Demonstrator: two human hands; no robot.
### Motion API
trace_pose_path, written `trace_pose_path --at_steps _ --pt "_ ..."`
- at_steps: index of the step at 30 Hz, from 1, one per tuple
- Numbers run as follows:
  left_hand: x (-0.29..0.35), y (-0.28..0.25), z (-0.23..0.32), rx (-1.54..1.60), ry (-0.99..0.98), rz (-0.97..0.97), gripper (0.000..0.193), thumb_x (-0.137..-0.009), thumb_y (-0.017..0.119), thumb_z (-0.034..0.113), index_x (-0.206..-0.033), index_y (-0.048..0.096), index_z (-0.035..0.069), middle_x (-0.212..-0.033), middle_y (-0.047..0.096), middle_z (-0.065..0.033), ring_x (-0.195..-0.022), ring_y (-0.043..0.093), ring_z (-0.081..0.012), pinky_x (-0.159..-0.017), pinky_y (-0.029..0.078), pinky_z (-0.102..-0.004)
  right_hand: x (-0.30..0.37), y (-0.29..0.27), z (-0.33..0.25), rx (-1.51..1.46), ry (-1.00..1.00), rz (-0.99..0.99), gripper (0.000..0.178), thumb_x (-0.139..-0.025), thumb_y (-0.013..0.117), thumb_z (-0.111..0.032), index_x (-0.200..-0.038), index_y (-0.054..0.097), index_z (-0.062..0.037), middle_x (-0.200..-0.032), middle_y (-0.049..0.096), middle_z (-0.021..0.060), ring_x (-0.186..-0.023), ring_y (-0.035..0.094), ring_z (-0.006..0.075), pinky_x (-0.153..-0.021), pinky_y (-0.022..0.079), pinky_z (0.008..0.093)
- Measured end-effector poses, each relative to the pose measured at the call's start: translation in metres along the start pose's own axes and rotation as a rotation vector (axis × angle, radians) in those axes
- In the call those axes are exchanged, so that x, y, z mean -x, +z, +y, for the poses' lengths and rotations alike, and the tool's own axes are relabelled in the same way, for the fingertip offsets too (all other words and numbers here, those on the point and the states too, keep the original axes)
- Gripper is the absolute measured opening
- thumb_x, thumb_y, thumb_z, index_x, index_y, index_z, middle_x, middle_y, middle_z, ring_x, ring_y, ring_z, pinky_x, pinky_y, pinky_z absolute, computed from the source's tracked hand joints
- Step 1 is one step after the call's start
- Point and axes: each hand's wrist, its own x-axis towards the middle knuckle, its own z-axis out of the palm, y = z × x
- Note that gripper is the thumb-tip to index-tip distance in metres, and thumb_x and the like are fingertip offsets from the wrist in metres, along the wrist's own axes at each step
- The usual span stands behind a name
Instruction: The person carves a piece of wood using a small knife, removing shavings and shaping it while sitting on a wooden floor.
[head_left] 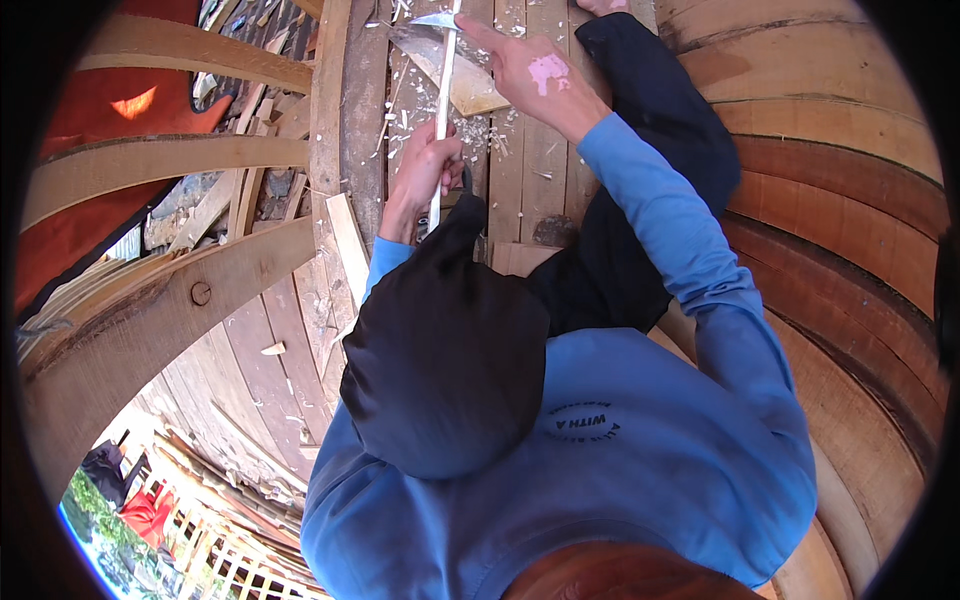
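A long, thin, pale wooden strip (pixel 445 90) runs up between my legs, tilted slightly. My left hand (pixel 425 170) is closed around its lower part. At the strip's upper end, my right hand (pixel 540 80) grips a knife (pixel 434 20), whose handle is mostly hidden by the fingers. The knife's blade points left and lies across the strip. Pink patches mark the back of my right hand. Beneath the strip a flat board (pixel 475 92) rests on the plank floor (pixel 540 180), with pale shavings scattered around it.
Curved wooden planks (pixel 830 140) form a wall on the right. Thick curved ribs (pixel 200 150) stand at the left, with red cloth (pixel 120 110) and scrap wood behind them. A loose wood piece (pixel 347 240) lies beside my left forearm. My dark-trousered leg (pixel 650 120) is bent at the right.
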Motion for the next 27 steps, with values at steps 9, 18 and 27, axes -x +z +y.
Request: trace_pose_path --at_steps 9,18,27 --pt "0.001 -0.002 0.0 0.084 -0.023 -0.002 0.012 -0.083 0.053 0.001 -0.087 0.045 0.009 -0.063 0.041 0.0009 -0.045 0.04 -0.0084 -0.038 0.029 -0.0264 0.023 -0.02 -0.027 -0.076 0.082 -0.173 0.065 -0.094 0.054 -0.005 -0.154 0.047 -0.0289 -0.076 0.066 0.0275 -0.066 0.067 0.0435 -0.064 0.054 0.0533" --pt "0.005 0.002 0.005 0.055 -0.011 -0.01 0.014 -0.083 0.053 0.001 -0.088 0.044 0.009 -0.062 0.042 0.0005 -0.043 0.039 -0.0087 -0.038 0.03 -0.0258 0.017 -0.024 -0.028 -0.073 0.0 -0.208 0.066 -0.095 0.054 -0.004 -0.155 0.045 -0.0303 -0.073 0.064 0.0264 -0.063 0.066 0.0421 -0.059 0.051 0.0524" --pt "0.007 0.008 0.007 0.007 0.009 -0.035 0.015 -0.085 0.054 0.0 -0.086 0.043 0.01 -0.064 0.042 0.0021 -0.043 0.037 -0.0058 -0.036 0.027 -0.0229 0.009 -0.033 -0.02 -0.012 0.012 -0.127 0.066 -0.097 0.053 -0.004 -0.155 0.045 -0.0328 -0.069 0.062 0.0255 -0.058 0.064 0.0419 -0.057 0.052 0.0523"
